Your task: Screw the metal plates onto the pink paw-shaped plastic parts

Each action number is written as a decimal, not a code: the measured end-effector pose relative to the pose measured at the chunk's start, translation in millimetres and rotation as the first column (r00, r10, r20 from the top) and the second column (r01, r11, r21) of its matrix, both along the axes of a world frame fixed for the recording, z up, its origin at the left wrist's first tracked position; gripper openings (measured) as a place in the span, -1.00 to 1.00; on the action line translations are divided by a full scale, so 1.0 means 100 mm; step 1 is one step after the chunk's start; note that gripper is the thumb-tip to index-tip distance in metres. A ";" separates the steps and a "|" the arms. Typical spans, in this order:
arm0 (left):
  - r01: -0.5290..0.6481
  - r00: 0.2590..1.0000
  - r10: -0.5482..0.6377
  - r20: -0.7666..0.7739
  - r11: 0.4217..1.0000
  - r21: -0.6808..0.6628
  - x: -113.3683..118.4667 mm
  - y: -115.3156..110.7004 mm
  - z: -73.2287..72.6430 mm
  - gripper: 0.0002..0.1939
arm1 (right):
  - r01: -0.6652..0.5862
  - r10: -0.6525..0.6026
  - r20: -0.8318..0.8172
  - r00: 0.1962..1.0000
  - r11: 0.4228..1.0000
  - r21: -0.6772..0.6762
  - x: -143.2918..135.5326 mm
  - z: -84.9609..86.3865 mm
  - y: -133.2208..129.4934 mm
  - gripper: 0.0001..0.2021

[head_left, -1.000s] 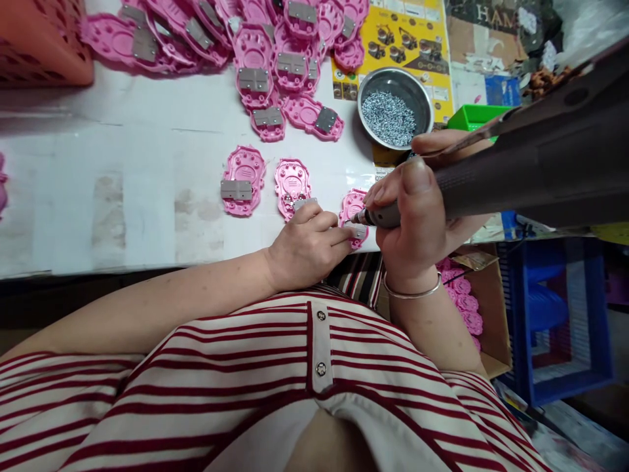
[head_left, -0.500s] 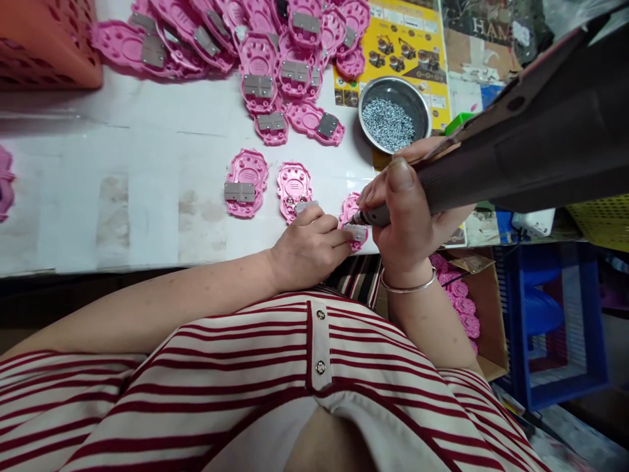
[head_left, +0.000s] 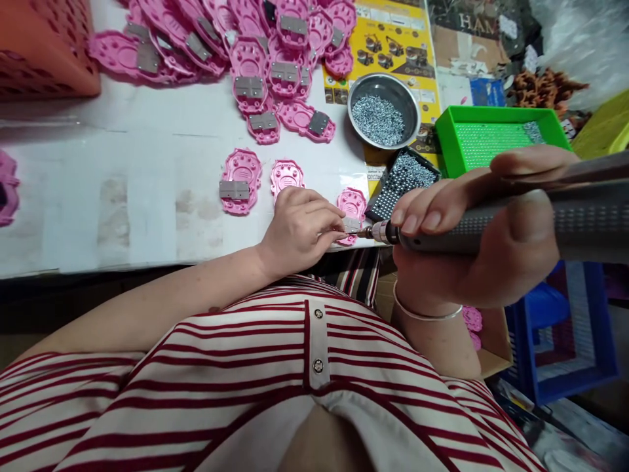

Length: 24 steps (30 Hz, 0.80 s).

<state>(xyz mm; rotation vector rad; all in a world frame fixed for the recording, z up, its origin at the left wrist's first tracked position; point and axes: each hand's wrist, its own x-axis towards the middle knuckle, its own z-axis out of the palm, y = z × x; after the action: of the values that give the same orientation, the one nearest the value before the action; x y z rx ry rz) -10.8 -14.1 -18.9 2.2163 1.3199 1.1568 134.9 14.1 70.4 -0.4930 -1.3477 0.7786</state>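
My right hand (head_left: 472,229) is wrapped round a grey electric screwdriver (head_left: 496,219), held nearly level with its bit pointing left. The bit's tip is over the lower part of a pink plastic shell (head_left: 352,202) with a grey metal plate, at the table's front edge. Thumb and fingertips of my left hand (head_left: 302,228) are pinched right at the bit's tip; what they hold is too small to make out. Beneath that hand, a second pink shell (head_left: 287,174) is partly hidden. Left of it lies another shell (head_left: 240,167) with its metal plate (head_left: 234,190).
Beyond my hands stands a metal bowl (head_left: 354,124) of small screws. A black perforated tray (head_left: 386,196) with screws and a green tray (head_left: 447,134) sit to the right. Pink shells (head_left: 248,65) are heaped at the back, beside an orange basket (head_left: 44,52).
The screwdriver has swung from steeply raised to nearly level, and my right hand has moved right. My left fingers have come together at its bit. The black and green trays now show.
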 end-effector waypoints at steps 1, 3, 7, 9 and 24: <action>0.000 1.000 0.000 0.009 1.000 -0.007 0.00 0.00 0.00 -0.83 | -0.019 0.018 0.012 1.000 1.000 0.002 0.00 0.00 -0.02 -0.94; 0.010 1.000 -0.010 0.012 1.000 0.007 0.00 0.00 0.00 -0.80 | -0.034 0.033 0.032 0.999 0.999 0.013 0.00 -0.01 -0.03 -0.91; 0.038 0.999 -0.035 -0.030 0.994 0.104 0.01 -0.01 -0.03 -0.77 | -0.005 0.003 0.041 0.999 0.999 0.042 0.01 -0.02 -0.02 -0.86; 0.050 0.998 -0.044 -0.047 0.989 0.136 0.00 -0.01 -0.04 -0.76 | 0.012 -0.014 0.050 0.999 0.999 0.038 0.02 -0.02 -0.01 -0.86; 0.054 0.999 -0.053 -0.011 0.977 0.205 -0.01 -0.01 -0.06 -0.72 | -0.052 0.043 -0.053 0.998 0.980 -0.192 -0.03 0.06 -0.04 -0.72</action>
<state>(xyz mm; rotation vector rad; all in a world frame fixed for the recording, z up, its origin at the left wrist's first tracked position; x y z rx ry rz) -11.9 -14.8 -24.8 2.3840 1.1818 1.3207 131.5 10.1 76.6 -0.5923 -1.2482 0.9608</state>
